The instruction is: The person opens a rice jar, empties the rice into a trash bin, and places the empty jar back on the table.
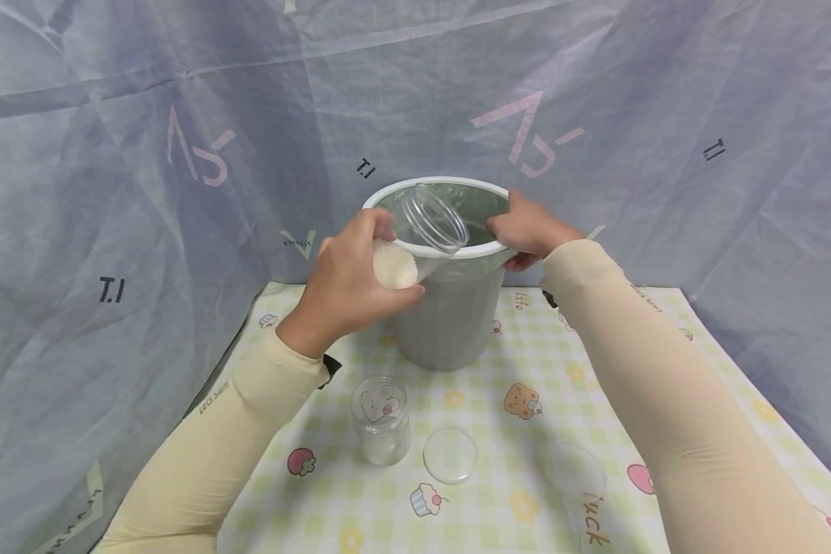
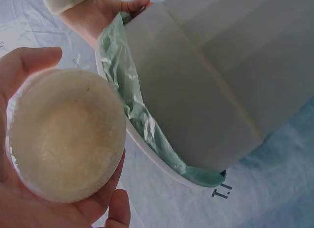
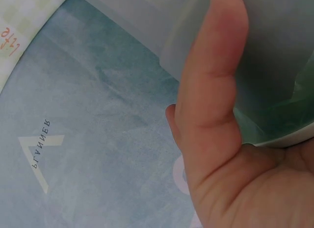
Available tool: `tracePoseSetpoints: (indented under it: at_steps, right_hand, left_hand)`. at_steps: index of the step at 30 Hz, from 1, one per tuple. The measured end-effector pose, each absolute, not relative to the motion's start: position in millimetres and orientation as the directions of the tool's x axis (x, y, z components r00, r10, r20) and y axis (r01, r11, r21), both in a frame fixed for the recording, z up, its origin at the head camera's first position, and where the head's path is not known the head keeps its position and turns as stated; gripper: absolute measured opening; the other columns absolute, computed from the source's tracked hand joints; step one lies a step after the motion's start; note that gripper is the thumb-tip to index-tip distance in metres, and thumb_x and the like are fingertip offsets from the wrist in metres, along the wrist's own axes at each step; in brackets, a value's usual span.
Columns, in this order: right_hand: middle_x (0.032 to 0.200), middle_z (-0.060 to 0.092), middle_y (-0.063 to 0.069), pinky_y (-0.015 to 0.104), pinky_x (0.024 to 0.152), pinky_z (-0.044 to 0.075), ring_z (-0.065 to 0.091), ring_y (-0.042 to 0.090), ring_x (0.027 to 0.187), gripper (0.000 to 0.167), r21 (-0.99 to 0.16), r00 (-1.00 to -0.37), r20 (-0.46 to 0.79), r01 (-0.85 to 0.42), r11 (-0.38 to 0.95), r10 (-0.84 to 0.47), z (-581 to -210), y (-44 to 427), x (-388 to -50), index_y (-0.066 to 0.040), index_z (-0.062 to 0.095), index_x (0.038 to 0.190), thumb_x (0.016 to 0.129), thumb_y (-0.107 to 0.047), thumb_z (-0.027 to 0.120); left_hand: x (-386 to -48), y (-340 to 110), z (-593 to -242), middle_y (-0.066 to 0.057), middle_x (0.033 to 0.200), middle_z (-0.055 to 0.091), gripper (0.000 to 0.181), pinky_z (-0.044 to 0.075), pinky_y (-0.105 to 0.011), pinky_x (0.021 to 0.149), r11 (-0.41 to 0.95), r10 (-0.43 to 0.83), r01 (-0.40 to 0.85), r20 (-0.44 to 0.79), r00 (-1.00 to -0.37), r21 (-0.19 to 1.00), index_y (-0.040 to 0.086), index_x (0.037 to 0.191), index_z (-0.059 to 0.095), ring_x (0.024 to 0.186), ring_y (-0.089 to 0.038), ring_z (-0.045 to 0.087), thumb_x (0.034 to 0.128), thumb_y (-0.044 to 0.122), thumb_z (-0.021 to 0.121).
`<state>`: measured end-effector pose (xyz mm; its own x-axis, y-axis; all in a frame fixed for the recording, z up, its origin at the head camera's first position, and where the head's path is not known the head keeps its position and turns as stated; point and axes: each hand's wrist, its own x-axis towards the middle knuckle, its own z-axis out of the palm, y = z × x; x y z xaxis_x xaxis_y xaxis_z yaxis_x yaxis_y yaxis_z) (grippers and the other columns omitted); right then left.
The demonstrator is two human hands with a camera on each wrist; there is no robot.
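My left hand (image 1: 349, 277) holds a clear jar (image 1: 435, 219) tilted, its mouth over the opening of a grey trash bin (image 1: 446, 323). White, fine-looking contents (image 1: 395, 265) lie toward the jar's base. From the left wrist view, the round base of the jar (image 2: 66, 135) faces the camera, with fingers and thumb curved about it. On the bin's right side, my right hand (image 1: 529, 227) grips the white rim, thumb and fingers on either side of the wall. A green plastic liner (image 2: 132, 100) is folded over the rim.
A second clear jar (image 1: 382, 423) stands on the checked tablecloth (image 1: 485, 500) in front of the bin. Beside it lies a clear round lid (image 1: 450, 455), and farther right another faint transparent disc (image 1: 575, 469). Grey-blue cloth (image 1: 415, 100) hangs behind and at the sides.
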<state>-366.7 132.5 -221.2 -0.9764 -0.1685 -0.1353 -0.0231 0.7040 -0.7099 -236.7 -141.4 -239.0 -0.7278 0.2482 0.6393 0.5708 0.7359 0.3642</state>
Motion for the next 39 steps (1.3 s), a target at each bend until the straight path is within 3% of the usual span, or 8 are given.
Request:
tracePoseSetpoints:
  at_steps: [15, 27, 31, 39]
  right_hand:
    - [0.126, 0.054, 0.027, 0.047, 0.064, 0.063, 0.071, 0.030, 0.063, 0.086, -0.695, -0.980, -0.114, -0.038, 0.718, -0.162, -224.0, 129.3, -368.7, -0.015, -0.006, 0.165, 0.097, -0.028, 0.045]
    - [0.140, 0.051, 0.027, 0.045, 0.063, 0.062, 0.073, 0.033, 0.068, 0.092, -0.689, -0.978, -0.147, -0.005, 0.725, -0.147, -223.8, 133.2, -366.2, -0.025, -0.022, 0.163, 0.100, -0.032, 0.045]
    - [0.148, 0.045, 0.029, 0.045, 0.063, 0.062, 0.073, 0.032, 0.067, 0.092, -0.693, -0.981, -0.127, -0.020, 0.721, -0.149, -226.2, 133.0, -367.4, -0.024, -0.019, 0.164, 0.099, -0.032, 0.045]
    - [0.145, 0.048, 0.029, 0.044, 0.062, 0.062, 0.073, 0.033, 0.069, 0.091, -0.682, -0.981, -0.130, -0.017, 0.731, -0.144, -225.0, 131.7, -367.2, -0.024, -0.020, 0.164, 0.100, -0.034, 0.044]
  left_hand:
    - [-254.4, -146.7, -222.6, -0.002, 0.118, 0.061, 0.080, 0.037, -0.048, 0.094, 0.812, 0.218, 0.487, 0.606, -0.765, 0.323, 0.011, 0.132, 0.051, 0.098, -0.020, 0.061, 0.0660, 0.038, 0.087]
    - [-268.1, -148.6, -212.5, 0.000, 0.119, 0.062, 0.083, 0.037, -0.047, 0.091, 0.862, 0.219, 0.437, 0.586, -0.780, 0.259, 0.011, 0.137, 0.050, 0.102, -0.018, 0.061, 0.0665, 0.039, 0.085]
    - [-273.2, -150.3, -212.1, -0.001, 0.119, 0.063, 0.083, 0.037, -0.047, 0.090, 0.876, 0.219, 0.424, 0.592, -0.775, 0.231, 0.011, 0.136, 0.050, 0.105, -0.019, 0.061, 0.0662, 0.039, 0.086]
    - [-280.3, -152.4, -204.7, -0.003, 0.120, 0.062, 0.080, 0.036, -0.048, 0.088, 0.901, 0.218, 0.390, 0.580, -0.785, 0.190, 0.009, 0.136, 0.050, 0.101, -0.021, 0.059, 0.0665, 0.036, 0.081]
